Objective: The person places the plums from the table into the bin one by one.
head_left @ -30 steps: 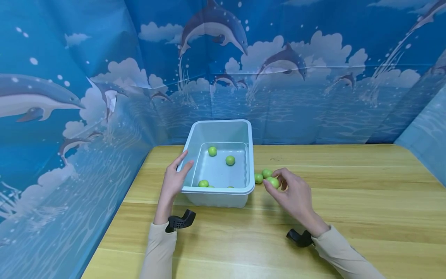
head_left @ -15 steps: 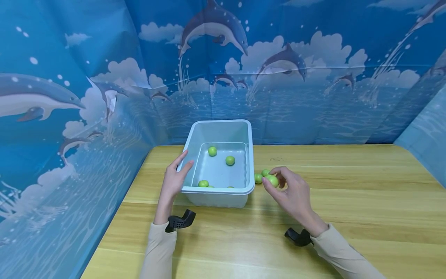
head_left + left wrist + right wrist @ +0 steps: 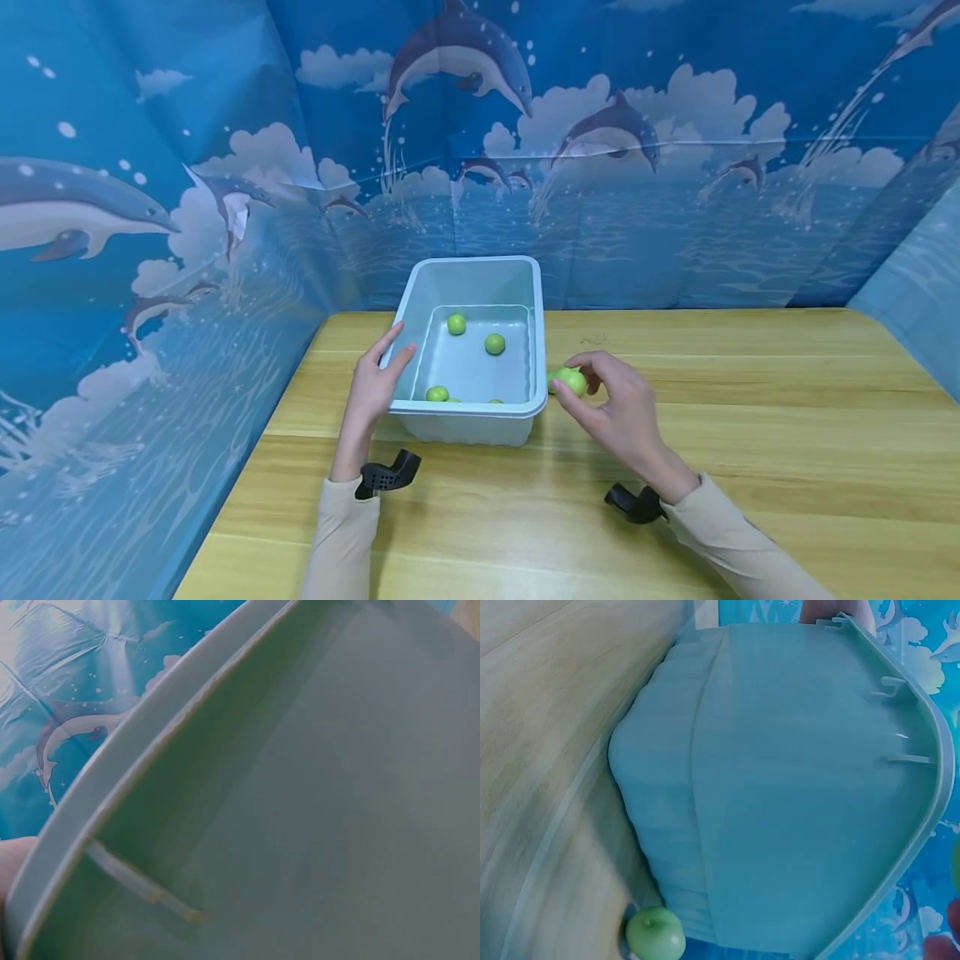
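A pale blue-green plastic bin (image 3: 468,429) stands on the wooden table. My left hand (image 3: 370,390) holds its left rim, thumb over the edge and the other fingers outside. Beside the bin's right wall, my right hand (image 3: 621,410) pinches a small round green fruit (image 3: 572,382) between thumb and fingers. Just behind it a second green fruit (image 3: 552,382) is mostly hidden. In the right wrist view, a green fruit (image 3: 656,934) lies on the table against the bin's base. Several green fruits lie inside, among them one near the middle (image 3: 495,343).
The wooden table (image 3: 750,417) extends to the right of the bin. A blue curtain printed with dolphins (image 3: 637,217) hangs behind and along the left side. Each wrist carries a black camera mount (image 3: 390,473).
My right hand has moved left with the pinched fruit, closer to the bin's right wall, now covering much of the fruit on the table. The left hand and bin stay put.
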A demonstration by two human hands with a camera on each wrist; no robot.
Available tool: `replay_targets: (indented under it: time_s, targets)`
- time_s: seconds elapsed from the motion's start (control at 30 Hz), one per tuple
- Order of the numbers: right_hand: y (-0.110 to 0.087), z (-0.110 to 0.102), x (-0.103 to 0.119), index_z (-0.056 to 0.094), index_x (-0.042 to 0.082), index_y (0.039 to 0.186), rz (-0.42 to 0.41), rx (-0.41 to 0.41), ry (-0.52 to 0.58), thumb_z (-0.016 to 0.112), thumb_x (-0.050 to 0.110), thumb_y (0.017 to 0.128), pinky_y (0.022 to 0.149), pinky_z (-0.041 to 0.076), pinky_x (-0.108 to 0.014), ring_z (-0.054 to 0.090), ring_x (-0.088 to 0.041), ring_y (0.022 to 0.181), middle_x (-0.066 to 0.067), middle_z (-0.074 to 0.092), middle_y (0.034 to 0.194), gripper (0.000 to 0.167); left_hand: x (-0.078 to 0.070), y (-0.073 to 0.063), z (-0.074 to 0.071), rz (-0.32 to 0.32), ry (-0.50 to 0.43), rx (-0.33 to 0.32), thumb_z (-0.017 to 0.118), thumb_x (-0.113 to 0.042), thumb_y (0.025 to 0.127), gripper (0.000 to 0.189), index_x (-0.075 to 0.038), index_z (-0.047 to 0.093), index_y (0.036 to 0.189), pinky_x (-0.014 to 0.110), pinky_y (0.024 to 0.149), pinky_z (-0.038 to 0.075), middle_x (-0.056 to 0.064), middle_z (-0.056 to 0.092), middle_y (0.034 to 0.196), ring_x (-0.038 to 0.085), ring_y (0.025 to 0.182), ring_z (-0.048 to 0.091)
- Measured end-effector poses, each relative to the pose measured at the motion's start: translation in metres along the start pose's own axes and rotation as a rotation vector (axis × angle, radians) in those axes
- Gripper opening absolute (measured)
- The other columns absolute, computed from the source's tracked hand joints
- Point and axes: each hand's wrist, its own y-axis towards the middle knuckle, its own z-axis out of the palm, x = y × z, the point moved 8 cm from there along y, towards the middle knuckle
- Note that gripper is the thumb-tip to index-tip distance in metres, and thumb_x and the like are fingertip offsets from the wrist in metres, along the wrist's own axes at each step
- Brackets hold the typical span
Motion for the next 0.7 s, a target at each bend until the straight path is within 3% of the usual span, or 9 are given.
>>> replay_targets:
  time_s: [0.27, 0.7]
  targets:
    - [0.004, 0.01, 0.008, 0.066, 0.01, 0.098, -0.062, 0.031, 0.099, 0.074, 0.022, 0.079, 0.063, 0.041, -0.024, 0.051, -0.012, 0.072, 0.004, 0.062, 0.086, 0.025, 0.002, 0.001, 0.0, -0.006, 0.0, -0.002, 0.058, -0.043, 0.093, 0.058, -0.023, 0.042, 0.145, 0.048, 0.108, 0.025, 0.008, 0.03, 0.151, 0.026, 0.138, 0.024]
    - [0.011, 0.019, 0.02, 0.067, 0.009, 0.101, -0.083, 0.025, 0.103, 0.079, 0.025, 0.075, 0.067, 0.041, -0.029, 0.052, -0.015, 0.079, -0.001, 0.065, 0.092, 0.032, 0.001, 0.0, 0.0, -0.004, -0.011, 0.004, 0.058, -0.041, 0.094, 0.057, -0.021, 0.042, 0.145, 0.048, 0.108, 0.024, 0.008, 0.03, 0.151, 0.026, 0.138, 0.024]
